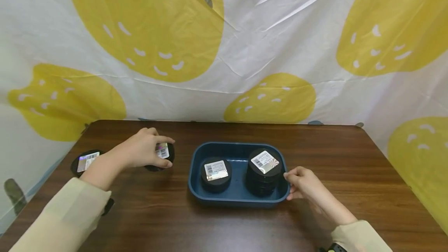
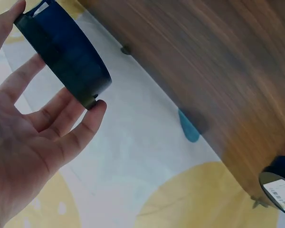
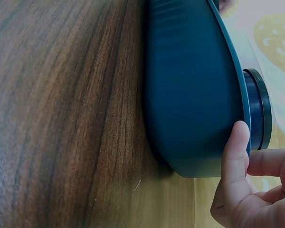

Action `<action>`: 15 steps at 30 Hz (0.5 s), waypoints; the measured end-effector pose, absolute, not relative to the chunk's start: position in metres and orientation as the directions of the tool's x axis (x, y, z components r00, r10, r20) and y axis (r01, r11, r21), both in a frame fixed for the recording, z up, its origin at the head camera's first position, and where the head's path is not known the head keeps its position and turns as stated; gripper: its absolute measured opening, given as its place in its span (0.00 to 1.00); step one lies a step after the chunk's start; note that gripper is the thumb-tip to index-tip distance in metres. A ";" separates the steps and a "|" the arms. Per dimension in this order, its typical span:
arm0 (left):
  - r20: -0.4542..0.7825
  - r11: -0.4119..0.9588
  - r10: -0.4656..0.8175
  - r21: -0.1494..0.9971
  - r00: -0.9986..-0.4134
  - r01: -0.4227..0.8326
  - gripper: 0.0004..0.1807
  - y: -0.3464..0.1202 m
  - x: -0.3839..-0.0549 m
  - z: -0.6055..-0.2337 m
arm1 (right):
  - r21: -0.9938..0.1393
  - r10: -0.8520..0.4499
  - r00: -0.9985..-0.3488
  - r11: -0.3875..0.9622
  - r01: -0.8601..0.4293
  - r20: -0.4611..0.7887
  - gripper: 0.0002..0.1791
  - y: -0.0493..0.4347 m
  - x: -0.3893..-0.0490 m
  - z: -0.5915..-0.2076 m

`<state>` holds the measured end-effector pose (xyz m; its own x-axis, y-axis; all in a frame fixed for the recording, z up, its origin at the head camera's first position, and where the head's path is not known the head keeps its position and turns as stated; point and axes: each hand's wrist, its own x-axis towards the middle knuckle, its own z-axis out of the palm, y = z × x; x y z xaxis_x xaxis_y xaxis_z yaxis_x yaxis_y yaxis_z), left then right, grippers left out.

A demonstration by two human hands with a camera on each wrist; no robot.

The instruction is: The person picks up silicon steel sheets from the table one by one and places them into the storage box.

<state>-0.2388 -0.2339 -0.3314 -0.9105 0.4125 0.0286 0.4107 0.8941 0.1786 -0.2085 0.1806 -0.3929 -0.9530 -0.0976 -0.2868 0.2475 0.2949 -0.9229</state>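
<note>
In the head view my left hand [image 1: 141, 149] grips a flat black round container [image 1: 163, 151] by its rim, left of a blue plastic tray [image 1: 238, 202]. The left wrist view shows the container [image 2: 66, 57] tilted between the thumb and fingertips, raised off the table. At the tray's right end, my right hand [image 1: 305, 185] pinches the rim, thumb outside, as the right wrist view of the tray wall [image 3: 194, 95] shows. Inside the tray sit a labelled black container [image 1: 216, 171] on the left and a taller stack of black containers [image 1: 264, 170] on the right.
Another labelled black container [image 1: 75, 164] lies at the table's left edge, partly behind my left forearm. A small dark object [image 1: 109, 206] shows beside the left sleeve. Behind the brown wooden table [image 1: 332, 147] hangs a white cloth [image 1: 280, 46] with yellow fruit prints.
</note>
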 end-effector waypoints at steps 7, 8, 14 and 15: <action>0.022 0.886 0.435 0.168 -0.900 0.433 0.34 -0.215 -0.237 -0.324 | -0.923 -0.097 -0.953 0.293 0.248 -0.287 0.14 0.182 -0.206 -0.393; 0.017 0.883 0.441 0.170 -0.897 0.437 0.34 -0.212 -0.237 -0.322 | -0.923 -0.096 -0.953 0.292 0.249 -0.288 0.14 0.183 -0.206 -0.393; 0.004 0.874 0.462 0.170 -0.887 0.455 0.34 -0.196 -0.237 -0.315 | -0.923 -0.094 -0.952 0.291 0.253 -0.290 0.14 0.182 -0.205 -0.392; 0.001 0.873 0.464 0.167 -0.886 0.457 0.35 -0.194 -0.237 -0.315 | -0.923 -0.094 -0.952 0.290 0.253 -0.290 0.14 0.182 -0.204 -0.392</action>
